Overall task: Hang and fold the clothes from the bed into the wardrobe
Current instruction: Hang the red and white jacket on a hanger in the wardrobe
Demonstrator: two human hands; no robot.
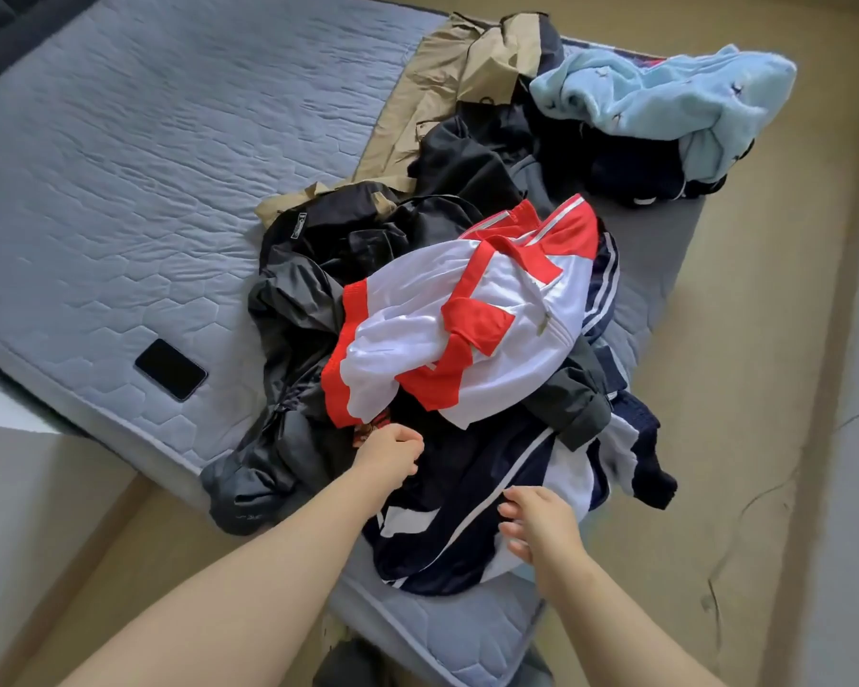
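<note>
Left grip: the left hand (390, 451) has its fingers curled into a fold of the navy jacket (467, 562), which lies at the bed's (120, 166) near edge. Right grip: the right hand (541, 523) is spread, fingertips on the same jacket. A red-and-white top (442, 329) overlaps the jacket. Recommendation: find the 2 shoulders and lift it clear before hanging.

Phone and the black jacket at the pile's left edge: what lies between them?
Nothing: in the head view only bare quilted mattress separates the phone from the black jacket.
</note>
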